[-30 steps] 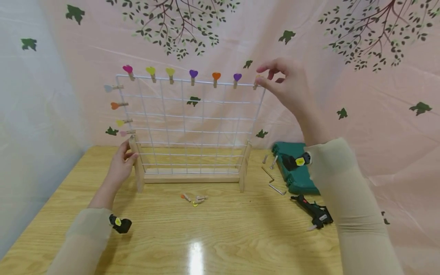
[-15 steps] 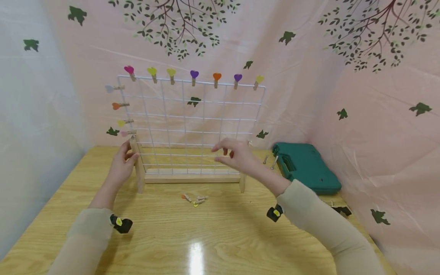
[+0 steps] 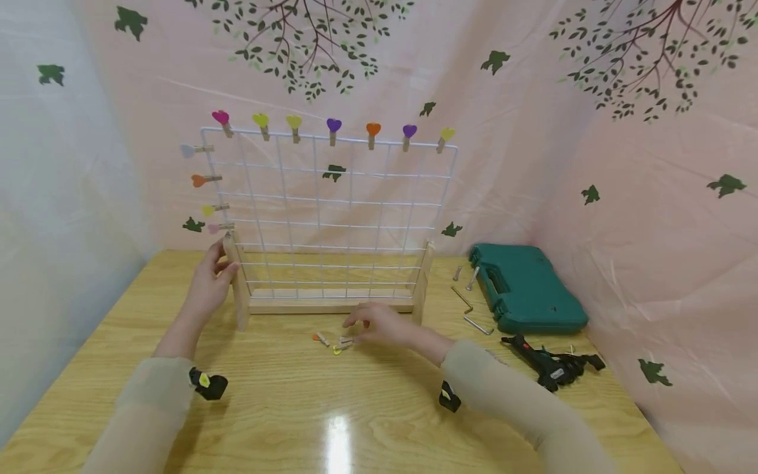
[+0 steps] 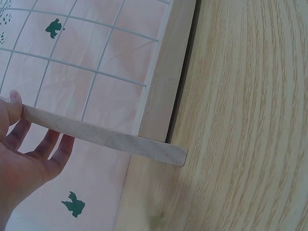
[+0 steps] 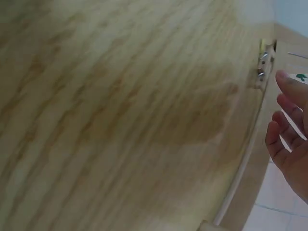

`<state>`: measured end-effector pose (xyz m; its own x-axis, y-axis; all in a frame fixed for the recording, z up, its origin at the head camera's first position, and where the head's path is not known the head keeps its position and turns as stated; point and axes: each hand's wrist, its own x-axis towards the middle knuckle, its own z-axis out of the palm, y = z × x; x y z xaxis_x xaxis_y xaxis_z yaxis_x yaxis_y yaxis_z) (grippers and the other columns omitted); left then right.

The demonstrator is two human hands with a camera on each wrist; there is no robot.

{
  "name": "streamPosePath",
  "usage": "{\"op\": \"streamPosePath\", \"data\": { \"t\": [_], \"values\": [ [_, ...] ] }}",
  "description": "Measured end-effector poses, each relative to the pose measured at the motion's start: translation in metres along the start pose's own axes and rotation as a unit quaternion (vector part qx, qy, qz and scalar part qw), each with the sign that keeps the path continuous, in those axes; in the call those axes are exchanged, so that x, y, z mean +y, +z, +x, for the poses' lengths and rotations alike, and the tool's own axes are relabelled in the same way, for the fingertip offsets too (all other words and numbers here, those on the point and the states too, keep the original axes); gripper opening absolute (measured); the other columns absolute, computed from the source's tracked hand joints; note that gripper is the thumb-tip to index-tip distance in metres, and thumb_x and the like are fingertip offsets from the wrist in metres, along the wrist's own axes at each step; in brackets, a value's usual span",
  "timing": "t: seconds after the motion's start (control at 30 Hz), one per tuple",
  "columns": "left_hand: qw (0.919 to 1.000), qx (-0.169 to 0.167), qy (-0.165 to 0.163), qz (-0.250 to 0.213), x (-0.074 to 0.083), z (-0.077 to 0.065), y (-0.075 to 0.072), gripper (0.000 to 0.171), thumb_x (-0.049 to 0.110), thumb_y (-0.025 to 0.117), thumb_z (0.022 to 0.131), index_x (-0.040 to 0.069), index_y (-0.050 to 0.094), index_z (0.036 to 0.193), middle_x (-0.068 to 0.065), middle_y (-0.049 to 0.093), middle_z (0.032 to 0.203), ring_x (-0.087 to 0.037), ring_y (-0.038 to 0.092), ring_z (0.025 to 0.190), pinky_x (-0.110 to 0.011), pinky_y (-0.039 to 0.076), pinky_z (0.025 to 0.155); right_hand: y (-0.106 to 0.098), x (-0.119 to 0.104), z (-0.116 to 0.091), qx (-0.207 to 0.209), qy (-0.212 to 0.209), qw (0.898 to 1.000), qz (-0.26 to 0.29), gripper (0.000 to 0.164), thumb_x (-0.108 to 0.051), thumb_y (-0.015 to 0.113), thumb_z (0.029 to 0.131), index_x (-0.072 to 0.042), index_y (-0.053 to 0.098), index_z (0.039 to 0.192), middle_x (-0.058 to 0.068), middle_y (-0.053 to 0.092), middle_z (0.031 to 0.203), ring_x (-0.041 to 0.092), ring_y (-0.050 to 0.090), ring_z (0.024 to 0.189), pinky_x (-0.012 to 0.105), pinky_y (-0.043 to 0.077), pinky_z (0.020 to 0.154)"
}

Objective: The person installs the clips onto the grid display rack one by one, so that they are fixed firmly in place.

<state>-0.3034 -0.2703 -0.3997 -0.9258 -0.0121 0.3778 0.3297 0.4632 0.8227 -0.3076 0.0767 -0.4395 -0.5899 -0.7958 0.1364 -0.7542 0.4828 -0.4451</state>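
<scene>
A white wire grid (image 3: 334, 200) stands upright in a wooden stand. Heart-topped clothespins line its top wire and left side, with a yellow one (image 3: 447, 134) at the top right. My left hand (image 3: 210, 283) grips the stand's left post; the left wrist view shows the thumb and fingers around this wooden post (image 4: 106, 137). Just in front of the stand, several loose clothespins (image 3: 322, 338) lie on the table. My right hand (image 3: 385, 324) hovers at their right side with loosely bent fingers. In the right wrist view its fingers are apart, short of the clothespins (image 5: 262, 65).
On the right lies a green case (image 3: 535, 289). Bolts (image 3: 472, 279) and hex keys (image 3: 462, 299) are scattered between it and the stand. A black glue gun (image 3: 541, 361) lies in front of the case. A printed curtain (image 3: 503, 164) hangs behind the table.
My right hand has let go of the yellow clothespin at the grid's top right corner and come down to the loose clothespins. My left hand stays on the post.
</scene>
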Motion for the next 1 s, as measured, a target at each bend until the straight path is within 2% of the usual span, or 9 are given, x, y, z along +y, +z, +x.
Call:
{"op": "streamPosePath", "data": {
  "t": [0.13, 0.3, 0.57, 0.8, 1.0],
  "values": [
    [1.0000, -0.002, -0.003, 0.001, 0.001, -0.001, 0.000, 0.053, 0.016, 0.039, 0.095, 0.012, 0.016, 0.142, -0.024, 0.031, 0.137, -0.044, 0.040, 0.114, -0.056, 0.041, 0.088, 0.010, 0.005, 0.007, -0.039, -0.022, 0.999, -0.004, 0.032, -0.015, 0.069, 0.076, -0.013, 0.063, 0.107, -0.004, 0.061, 0.102, 0.006, 0.056, 0.083, 0.010, 0.046, 0.070],
    [1.0000, -0.002, -0.004, 0.001, 0.001, -0.001, 0.000, 0.053, 0.016, 0.039, 0.095, 0.012, 0.015, 0.142, -0.024, 0.030, 0.136, -0.046, 0.040, 0.114, -0.057, 0.040, 0.088, 0.014, 0.003, 0.012, -0.062, -0.060, 0.996, -0.030, 0.029, -0.011, 0.068, 0.077, -0.010, 0.063, 0.106, -0.001, 0.061, 0.095, 0.003, 0.055, 0.077, 0.007, 0.044, 0.064],
    [1.0000, -0.004, 0.001, -0.002, 0.001, 0.000, 0.000, 0.053, 0.015, 0.039, 0.095, 0.012, 0.016, 0.142, -0.025, 0.032, 0.135, -0.046, 0.040, 0.114, -0.057, 0.040, 0.088, 0.012, 0.002, 0.010, -0.079, -0.049, 0.995, -0.027, 0.028, -0.012, 0.068, 0.077, -0.009, 0.064, 0.105, 0.000, 0.061, 0.089, 0.008, 0.054, 0.075, 0.010, 0.046, 0.063],
    [1.0000, 0.004, -0.002, -0.002, 0.003, -0.002, -0.001, 0.053, 0.018, 0.042, 0.094, 0.015, 0.020, 0.142, -0.024, 0.033, 0.134, -0.045, 0.041, 0.113, -0.052, 0.044, 0.088, 0.002, -0.001, 0.003, -0.068, -0.050, 0.996, -0.037, 0.023, -0.010, 0.065, 0.081, -0.011, 0.065, 0.104, -0.002, 0.059, 0.084, 0.006, 0.050, 0.071, 0.010, 0.042, 0.060],
    [1.0000, -0.005, -0.003, 0.002, 0.002, -0.001, -0.002, 0.054, 0.016, 0.040, 0.095, 0.012, 0.016, 0.142, -0.026, 0.032, 0.134, -0.047, 0.040, 0.114, -0.056, 0.041, 0.088, -0.019, -0.009, -0.001, -0.041, -0.037, 0.998, -0.037, 0.014, -0.012, 0.057, 0.085, -0.011, 0.065, 0.097, -0.006, 0.057, 0.081, 0.007, 0.051, 0.070, 0.012, 0.043, 0.059]
  ]
}}
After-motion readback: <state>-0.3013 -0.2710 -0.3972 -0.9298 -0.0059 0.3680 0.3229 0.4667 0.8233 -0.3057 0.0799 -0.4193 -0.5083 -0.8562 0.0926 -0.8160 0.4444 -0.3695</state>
